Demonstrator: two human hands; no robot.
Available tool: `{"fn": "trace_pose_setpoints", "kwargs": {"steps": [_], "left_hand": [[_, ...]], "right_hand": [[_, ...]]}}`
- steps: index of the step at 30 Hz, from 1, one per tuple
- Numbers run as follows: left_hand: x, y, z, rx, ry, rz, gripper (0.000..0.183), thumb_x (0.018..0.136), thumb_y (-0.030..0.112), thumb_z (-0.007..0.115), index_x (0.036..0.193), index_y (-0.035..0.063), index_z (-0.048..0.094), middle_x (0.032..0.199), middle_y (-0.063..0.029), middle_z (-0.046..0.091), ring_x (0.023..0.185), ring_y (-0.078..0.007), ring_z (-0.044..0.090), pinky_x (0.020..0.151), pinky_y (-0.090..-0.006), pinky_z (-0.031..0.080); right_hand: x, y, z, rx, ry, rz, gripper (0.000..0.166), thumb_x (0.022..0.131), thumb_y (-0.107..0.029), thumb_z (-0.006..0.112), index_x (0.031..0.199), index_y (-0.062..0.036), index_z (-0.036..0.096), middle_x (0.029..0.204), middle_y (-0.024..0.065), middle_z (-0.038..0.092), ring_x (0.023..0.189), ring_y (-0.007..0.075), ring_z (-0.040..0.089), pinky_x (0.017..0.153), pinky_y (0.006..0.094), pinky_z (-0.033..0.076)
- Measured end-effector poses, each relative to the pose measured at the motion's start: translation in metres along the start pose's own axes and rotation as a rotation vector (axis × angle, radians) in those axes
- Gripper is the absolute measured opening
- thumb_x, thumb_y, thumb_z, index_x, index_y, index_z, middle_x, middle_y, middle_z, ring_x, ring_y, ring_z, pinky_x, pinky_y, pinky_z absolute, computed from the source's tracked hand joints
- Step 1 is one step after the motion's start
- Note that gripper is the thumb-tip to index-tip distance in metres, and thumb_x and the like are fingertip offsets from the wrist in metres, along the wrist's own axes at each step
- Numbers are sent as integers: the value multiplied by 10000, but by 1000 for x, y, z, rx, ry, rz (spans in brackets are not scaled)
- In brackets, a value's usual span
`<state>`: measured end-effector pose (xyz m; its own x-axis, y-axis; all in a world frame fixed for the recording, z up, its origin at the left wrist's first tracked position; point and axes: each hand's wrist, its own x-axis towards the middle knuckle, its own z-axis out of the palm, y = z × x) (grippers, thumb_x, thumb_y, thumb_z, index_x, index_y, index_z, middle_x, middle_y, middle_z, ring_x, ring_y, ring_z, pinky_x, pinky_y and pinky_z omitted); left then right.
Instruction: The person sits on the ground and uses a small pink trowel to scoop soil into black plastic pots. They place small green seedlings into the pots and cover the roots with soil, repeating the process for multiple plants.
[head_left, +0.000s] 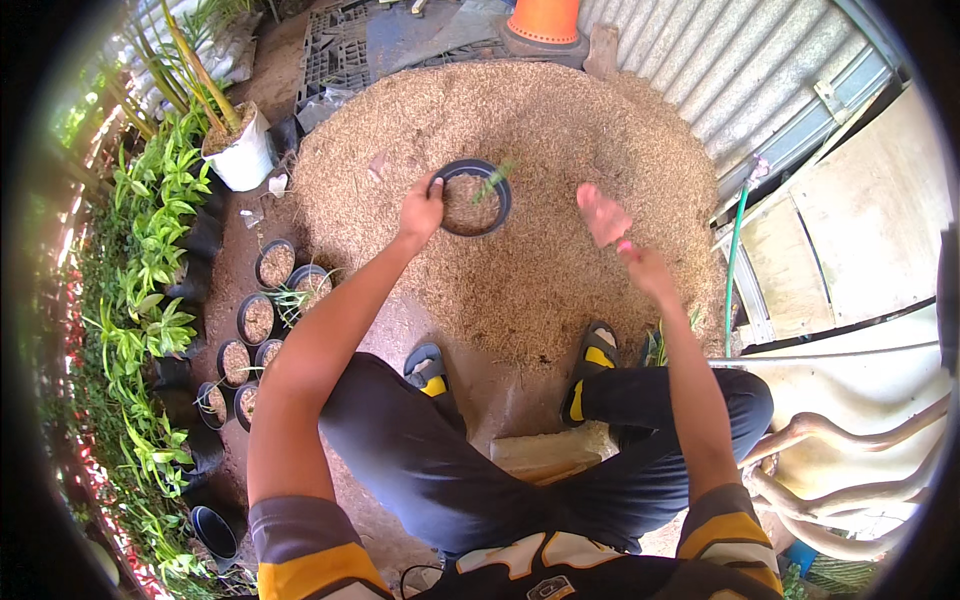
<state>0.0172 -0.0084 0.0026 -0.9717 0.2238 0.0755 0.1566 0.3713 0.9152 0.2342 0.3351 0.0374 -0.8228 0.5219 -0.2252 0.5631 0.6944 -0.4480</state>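
Observation:
My left hand (422, 212) grips the rim of a round black plastic pot (507, 201), thumb over the edge. Pale brown husk-like mix (469, 214) fills the pot, and a small green seedling (491, 182) leans in it towards the upper right. To the right, my right hand (646, 271) is closed around the handle of a pink hand trowel (604, 216), slightly blurred, its blade pointing up and left. Both are over a wide heap of light brown husk (525, 300), darker around its middle.
Several filled black pots (257, 319) stand on the ground at left, beside leafy plants (154, 315) in black bags. A white planter bag (244, 157) is farther up. Corrugated metal sheeting (697, 67) and a green hose (733, 270) border the right; an orange container (545, 22) stands beyond the heap.

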Motion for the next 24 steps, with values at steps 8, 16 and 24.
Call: {"fn": "trace_pose_setpoints", "kwargs": {"steps": [8, 16, 24], "left_hand": [[-6, 2, -29, -236, 149, -34, 280, 1005, 184, 473, 1194, 28, 607, 1075, -96, 670, 997, -164, 591, 903, -292, 439], [-17, 16, -36, -473, -72, -281, 315, 1016, 242, 484, 1264, 65, 565, 1108, -20, 636, 1006, -114, 548, 928, -269, 424], [-17, 17, -16, -425, -32, -178, 316, 1015, 228, 484, 1251, 43, 584, 1065, -30, 655, 966, -108, 555, 887, -264, 432]], "right_hand": [[32, 63, 204, -80, 40, 65, 445, 906, -400, 516, 848, 15, 667, 818, 287, 644, 826, 433, 644, 728, 510, 500], [53, 6, 251, 695, -222, 536, 444, 895, -517, 609, 746, -101, 564, 561, -29, 420, 428, 96, 355, 399, 278, 279], [1, 26, 177, 772, -179, 412, 438, 880, -533, 622, 780, -110, 566, 568, -57, 419, 416, 54, 332, 382, 244, 232]]}}
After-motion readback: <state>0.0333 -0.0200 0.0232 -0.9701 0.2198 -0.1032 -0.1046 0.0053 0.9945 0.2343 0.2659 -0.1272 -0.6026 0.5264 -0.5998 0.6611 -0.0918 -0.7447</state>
